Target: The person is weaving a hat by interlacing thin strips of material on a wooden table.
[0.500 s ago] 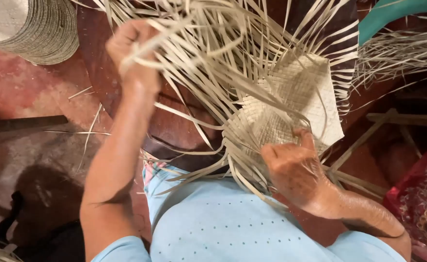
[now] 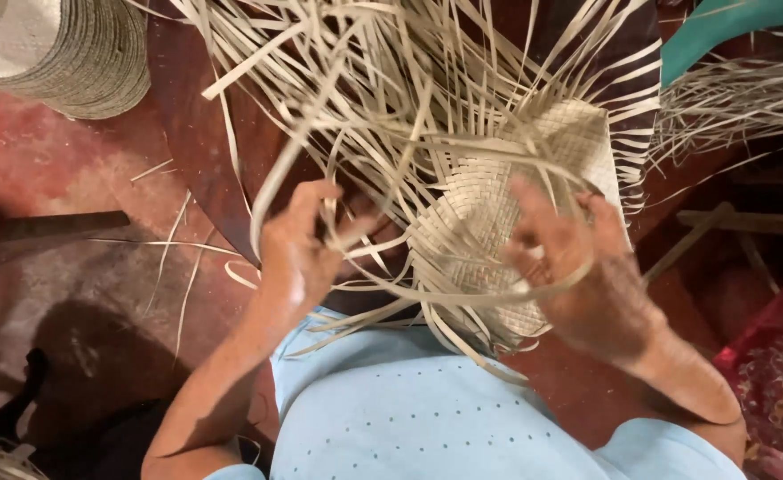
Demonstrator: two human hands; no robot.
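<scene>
A half-woven piece of pale palm strips (image 2: 489,222) lies over my lap, with a dense plaited patch in the middle and many loose strips (image 2: 383,80) fanning up and outward. My left hand (image 2: 298,253) is at the left edge of the weave and pinches one long strip that loops across to the right. My right hand (image 2: 578,276) rests against the plaited patch on the right, fingers spread, with that looping strip running around them.
A stack of woven pale mats or hats (image 2: 63,49) sits top left on the red floor (image 2: 71,178). A dark round wooden surface (image 2: 191,116) lies under the strips. More loose strips (image 2: 738,98) and a teal object (image 2: 729,22) are top right; patterned red cloth (image 2: 774,373) lies bottom right.
My left hand has come down from high at the upper left to the left edge of the weave. My right hand has moved up and right onto the plaited patch.
</scene>
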